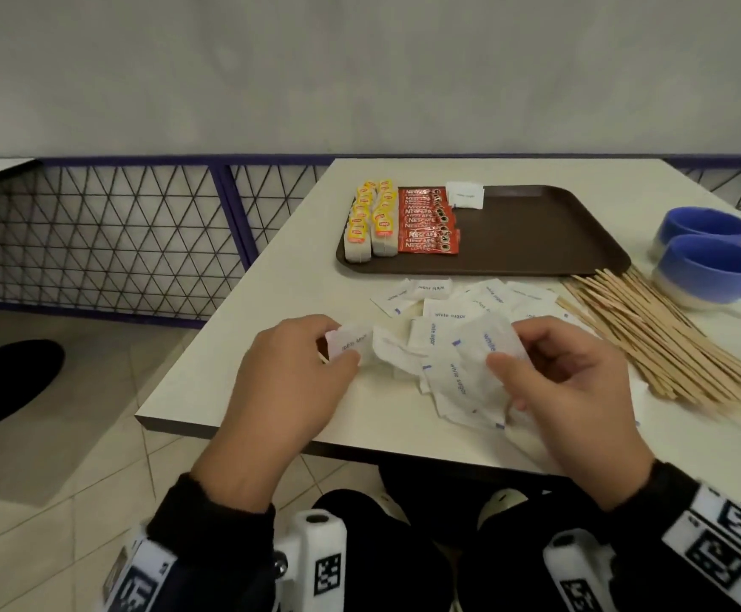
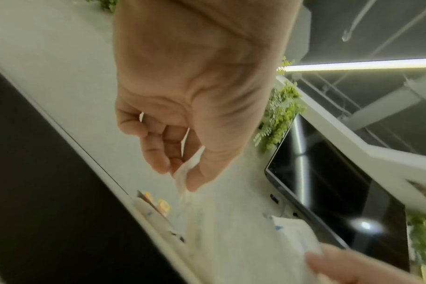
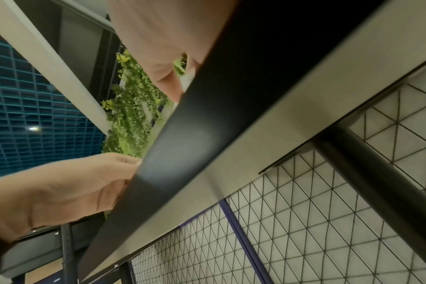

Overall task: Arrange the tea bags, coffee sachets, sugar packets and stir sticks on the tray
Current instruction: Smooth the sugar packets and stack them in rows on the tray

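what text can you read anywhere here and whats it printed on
"NESCAFE": on the red coffee sachets on the tray.
"white sugar": on the loose sugar packets on the table.
Sugar packet on the tray: print too small to read.
Yellow tea bag tags: logo too small to read.
Wrist bands: square code markers, no words.

White sugar packets (image 1: 452, 346) lie loosely heaped between the hands; stir sticks (image 1: 651, 337) fan right of them.
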A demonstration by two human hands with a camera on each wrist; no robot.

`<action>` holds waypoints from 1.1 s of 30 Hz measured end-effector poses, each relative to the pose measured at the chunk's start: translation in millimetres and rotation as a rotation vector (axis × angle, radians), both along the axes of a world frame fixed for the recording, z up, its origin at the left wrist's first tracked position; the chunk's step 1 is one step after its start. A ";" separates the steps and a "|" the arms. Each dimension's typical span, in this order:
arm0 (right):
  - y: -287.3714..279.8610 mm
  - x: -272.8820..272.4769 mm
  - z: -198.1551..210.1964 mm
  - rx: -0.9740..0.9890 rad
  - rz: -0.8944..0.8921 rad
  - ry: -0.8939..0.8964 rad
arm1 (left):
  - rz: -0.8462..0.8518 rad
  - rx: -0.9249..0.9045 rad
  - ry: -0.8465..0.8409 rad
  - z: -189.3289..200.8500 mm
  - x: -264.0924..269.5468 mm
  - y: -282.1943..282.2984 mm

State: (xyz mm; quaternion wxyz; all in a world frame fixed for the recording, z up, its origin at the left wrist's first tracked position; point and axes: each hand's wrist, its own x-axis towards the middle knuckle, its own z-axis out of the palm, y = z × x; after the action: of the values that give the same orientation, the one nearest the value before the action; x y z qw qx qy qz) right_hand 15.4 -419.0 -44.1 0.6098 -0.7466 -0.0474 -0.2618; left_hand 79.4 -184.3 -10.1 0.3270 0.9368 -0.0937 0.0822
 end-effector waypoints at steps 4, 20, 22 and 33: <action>0.4 -6.7 -1.5 -0.056 0.070 -0.029 | 0.009 -0.562 0.063 7.1 -18.9 -18.6; -13.6 4.9 -9.5 0.327 0.186 -0.014 | -0.246 -0.476 -0.312 -33.6 -19.1 -63.1; -13.7 6.0 -9.9 0.302 0.218 -0.006 | -0.324 -0.470 -0.326 -34.8 -19.7 -64.5; -6.9 3.9 -9.7 0.085 0.173 0.044 | -0.390 -0.664 -0.039 -37.1 -21.8 -65.3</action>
State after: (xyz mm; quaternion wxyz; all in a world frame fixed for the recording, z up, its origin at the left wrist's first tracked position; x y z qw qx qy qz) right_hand 19.3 -425.9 -53.8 0.6620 -0.7189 -0.0869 -0.1934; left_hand 57.6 -249.6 -47.2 0.6203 0.7427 -0.2446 0.0620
